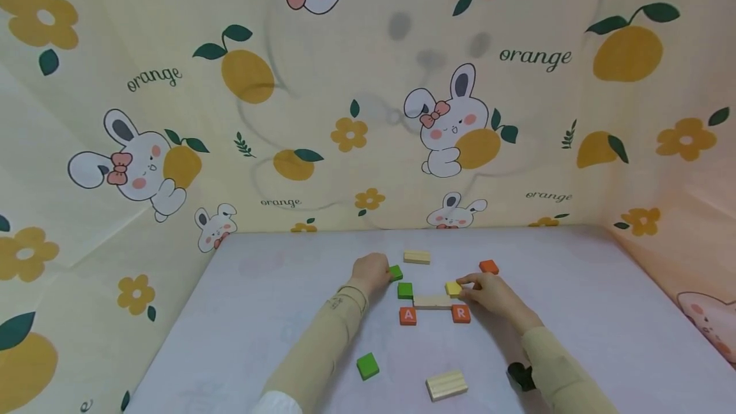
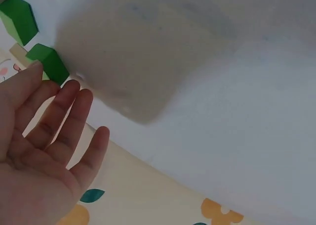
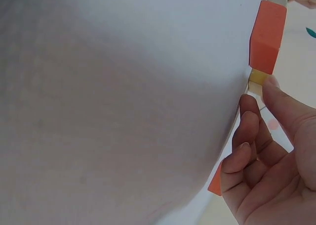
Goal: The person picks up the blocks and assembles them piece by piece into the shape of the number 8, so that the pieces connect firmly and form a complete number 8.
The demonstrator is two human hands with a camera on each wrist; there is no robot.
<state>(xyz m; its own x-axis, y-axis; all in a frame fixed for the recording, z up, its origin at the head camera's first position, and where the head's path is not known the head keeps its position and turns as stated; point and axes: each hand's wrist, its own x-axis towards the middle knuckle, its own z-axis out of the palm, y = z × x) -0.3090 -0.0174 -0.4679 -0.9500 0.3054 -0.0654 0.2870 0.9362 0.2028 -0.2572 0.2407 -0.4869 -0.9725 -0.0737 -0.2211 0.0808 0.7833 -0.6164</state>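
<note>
My left hand (image 1: 372, 271) pinches a small green block (image 1: 395, 273) at its edge; in the left wrist view thumb and index finger meet that green block (image 2: 48, 62), the other fingers spread loosely. On the other side, my right hand (image 1: 490, 292) holds a yellow block (image 1: 453, 289) between thumb and fingers. In the right wrist view the yellow block (image 3: 259, 77) is partly hidden behind an orange block (image 3: 266, 37). Between the hands lie a flat wooden plank (image 1: 432, 302), another green block (image 1: 405, 291), and orange blocks marked A (image 1: 407, 316) and R (image 1: 461, 314).
Behind the hands lie a wooden block (image 1: 416, 257) and an orange block (image 1: 489, 267). Nearer the front are a green block (image 1: 368, 366) and a wooden block (image 1: 446, 385). A patterned cloth (image 1: 356, 171) rises behind the white table (image 1: 259, 312).
</note>
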